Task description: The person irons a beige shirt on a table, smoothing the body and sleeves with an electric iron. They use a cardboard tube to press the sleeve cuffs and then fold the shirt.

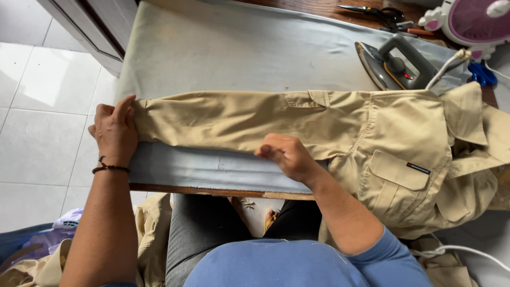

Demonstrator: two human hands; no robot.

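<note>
- Left hand [114,132] grips the cuff end of the khaki shirt [340,127] sleeve, fingers closed.
- Right hand [287,155] pinches the sleeve's lower edge.
- Iron [396,66] rests on the padded table [223,48].

One small label [418,168] shows at the right of the frame: a narrow dark strip with a red end, sewn slantwise on the tan shirt's [393,133] pocket flap [398,171].
</note>
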